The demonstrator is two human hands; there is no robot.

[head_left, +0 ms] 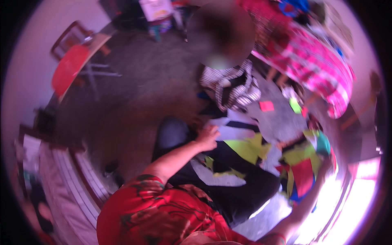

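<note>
Taking the middle of the view as your clock's centre, your left hand (pixel 208 138) is just off it toward 5 o'clock, above your dark trousers (pixel 228 163). Its fingers curl against the near edge of some pale sheets (pixel 238 133), which reach away from that hand toward 3 o'clock; blur hides whether you grip them or merely touch them. Just beyond lies a yellow-green sheet (pixel 247 150).

Your right hand (pixel 328 164) is far out between 3 and 4 o'clock, at the outer edge of a heap of red, yellow-green and blue sheets (pixel 303 175). You have a green piece (pixel 323 143) near that hand, but I cannot tell whether its fingers are clenched, released or grasping anything.

Between 2 and 3 o'clock, a small red piece (pixel 266 106) lies on the grey floor (pixel 271 124). Facing you toward 1 o'clock is another person in a striped garment (pixel 216 77). A bed with a pink patterned cover (pixel 320 61) stands at 2 o'clock.
</note>
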